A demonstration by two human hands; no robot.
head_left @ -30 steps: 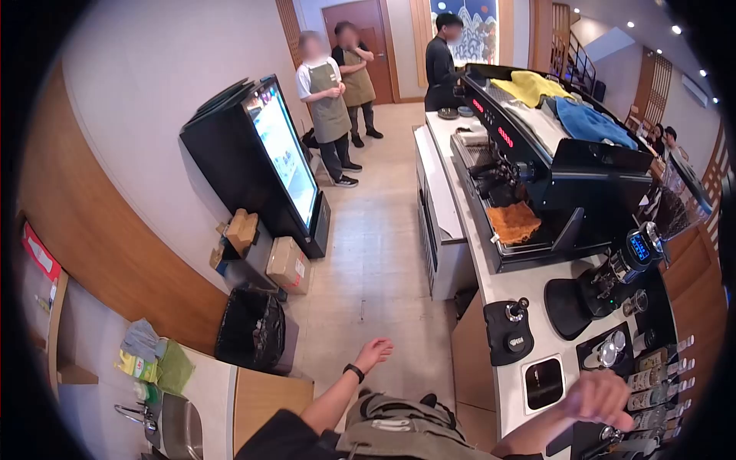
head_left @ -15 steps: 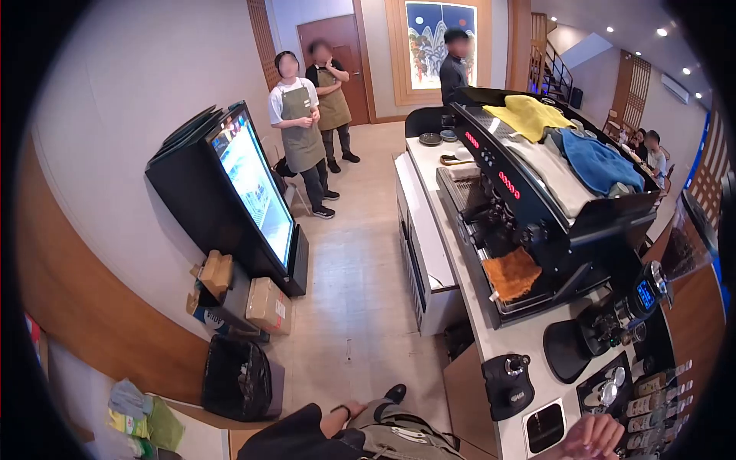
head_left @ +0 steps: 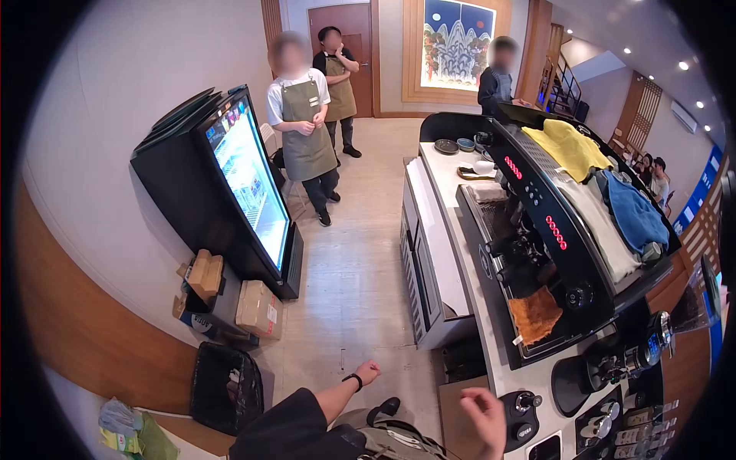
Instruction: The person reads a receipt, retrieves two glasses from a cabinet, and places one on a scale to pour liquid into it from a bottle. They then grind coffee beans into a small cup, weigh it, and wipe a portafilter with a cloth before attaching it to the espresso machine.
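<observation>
My left hand [head_left: 369, 373], with a black band on its wrist, hangs over the floor in front of my body, empty, its fingers loosely bent. My right hand [head_left: 485, 420] is raised at the counter's near edge, its fingers half curled and nothing visible in them. Close to its right lies a black tamping mat [head_left: 523, 433] with a tamper [head_left: 527, 401] on it. Beyond that stand a coffee grinder [head_left: 613, 364] and a large black espresso machine [head_left: 556, 230]. An orange-brown cloth [head_left: 535, 316] lies on the machine's drip tray.
Yellow [head_left: 567, 148] and blue [head_left: 635, 211] cloths lie atop the machine. A lit display fridge [head_left: 249, 192], cardboard box [head_left: 258, 309] and lined trash bin [head_left: 228, 387] line the left. Two people in aprons [head_left: 303, 123] stand in the aisle; another person [head_left: 497, 80] stands behind the counter.
My left hand has swung forward, away from my body. My right hand has moved left from over the counter to its edge. The view has shifted, and the aproned people and machine appear nearer.
</observation>
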